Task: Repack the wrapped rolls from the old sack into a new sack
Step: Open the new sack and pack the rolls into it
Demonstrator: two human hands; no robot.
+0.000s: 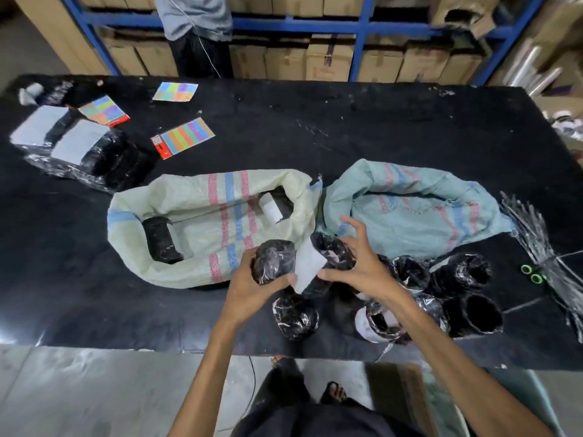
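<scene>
The counter (315, 127) in front of me is black all over. The cream sack (195, 200) is crossed by bands of pink and blue stripes; the blue-green sack (410, 216) beside it is paler and carries the same pink and blue stripes. The roll (274, 260) I'm holding is glossy black with whitish streaks in its wrap, and its label (307, 266) is plain white. Further back, the striped card (183, 137) shows rainbow bands and a red end. Two small rings (530, 274) on my right are bright green, beside silvery strips (530, 228). The rack (359, 26) is blue, its cartons (284, 61) brown
</scene>
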